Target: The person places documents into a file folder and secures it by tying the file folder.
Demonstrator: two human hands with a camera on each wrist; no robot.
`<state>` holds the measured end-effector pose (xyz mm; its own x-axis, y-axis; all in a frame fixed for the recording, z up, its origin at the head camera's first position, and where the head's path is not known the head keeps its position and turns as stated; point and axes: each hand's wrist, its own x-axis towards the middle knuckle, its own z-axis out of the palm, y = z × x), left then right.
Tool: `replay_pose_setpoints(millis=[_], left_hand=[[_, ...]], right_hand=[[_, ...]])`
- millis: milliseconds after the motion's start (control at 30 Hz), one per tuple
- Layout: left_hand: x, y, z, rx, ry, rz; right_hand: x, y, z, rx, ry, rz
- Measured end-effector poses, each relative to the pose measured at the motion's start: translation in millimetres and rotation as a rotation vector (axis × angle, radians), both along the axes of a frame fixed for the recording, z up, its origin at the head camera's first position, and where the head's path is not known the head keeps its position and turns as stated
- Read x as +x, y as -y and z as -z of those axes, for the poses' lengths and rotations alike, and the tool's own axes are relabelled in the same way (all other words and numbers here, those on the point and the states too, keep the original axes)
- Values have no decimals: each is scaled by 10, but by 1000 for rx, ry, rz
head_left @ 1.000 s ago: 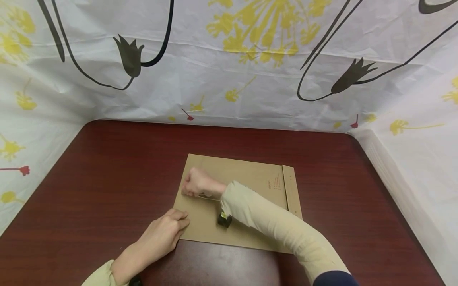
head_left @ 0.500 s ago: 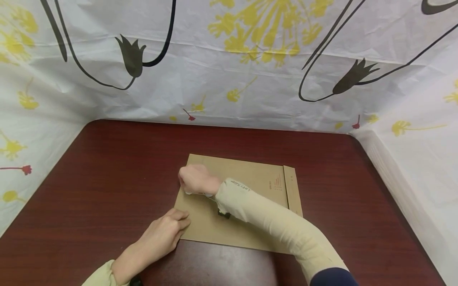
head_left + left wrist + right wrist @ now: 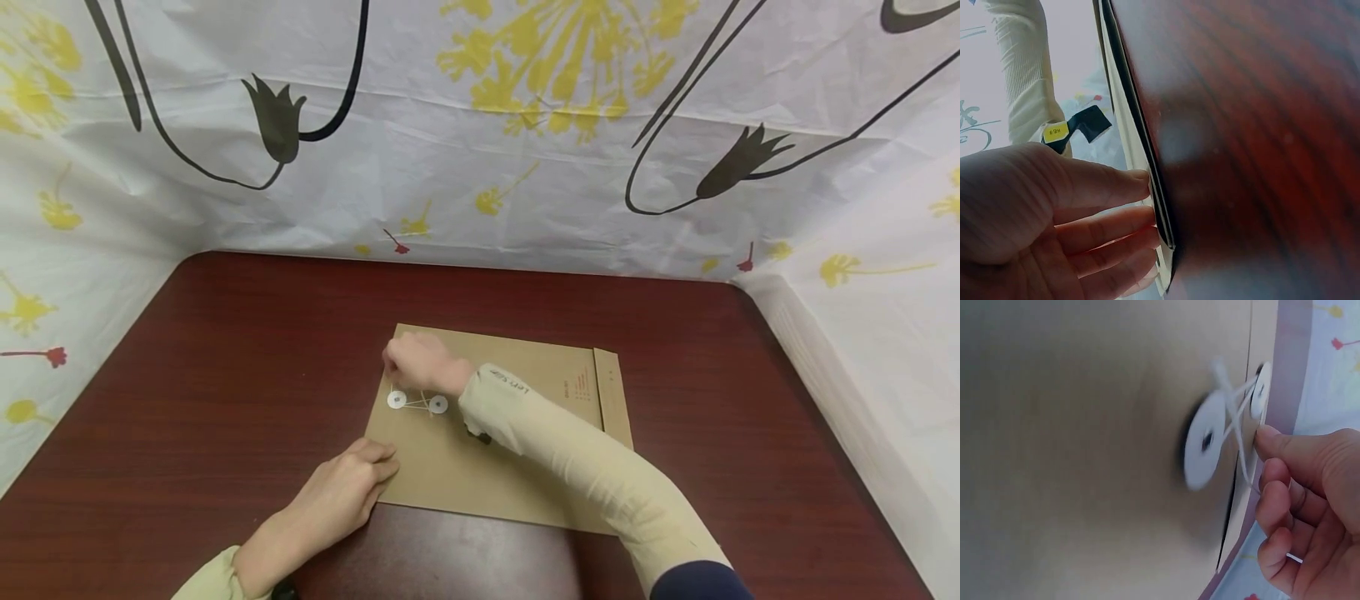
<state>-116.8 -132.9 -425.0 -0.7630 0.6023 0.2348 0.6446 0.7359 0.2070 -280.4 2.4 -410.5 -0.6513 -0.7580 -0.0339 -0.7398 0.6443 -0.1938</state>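
A brown kraft paper document envelope (image 3: 517, 467) lies on the table, its near-left corner under my left hand (image 3: 341, 492). In the left wrist view the thumb and fairly straight fingers (image 3: 1116, 231) press on the envelope's edge. My right hand (image 3: 423, 360) is over the envelope's far-left part. Its curled fingers hold a thin white string (image 3: 1242, 456), which runs from two white button discs; the right wrist view shows the nearer disc (image 3: 1205, 440) and the farther disc (image 3: 1261, 392). Between the discs the string crosses itself. Part of it is hidden in the hand.
The dark red wooden table (image 3: 247, 350) reaches back to a white curtain (image 3: 420, 158) with printed flowers, which also hangs at both sides. A folded strip (image 3: 613, 396) runs along the envelope's right end. A black strap with a yellow label (image 3: 1057, 132) is on the right wrist.
My right hand has gone left, then away toward the envelope's far side, uncovering both discs and the string. My left hand has stayed on the corner.
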Motion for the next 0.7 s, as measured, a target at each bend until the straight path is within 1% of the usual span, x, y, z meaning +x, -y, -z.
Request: replay_pose_setpoints(millis=[167, 233, 300, 533, 700], left_hand=[[3, -2, 5, 2, -7, -1], [4, -3, 8, 3, -10, -1], [4, -4, 7, 4, -12, -1], [7, -8, 0, 10, 1, -5], [8, -2, -3, 16, -11, -4]], right_hand=[[-98, -55, 12, -20, 4, 55], [-139, -79, 17, -35, 19, 86], [-183, -101, 23, -47, 16, 122], [-336, -187, 62, -89, -27, 236], [-438, -265, 97, -124, -56, 328]])
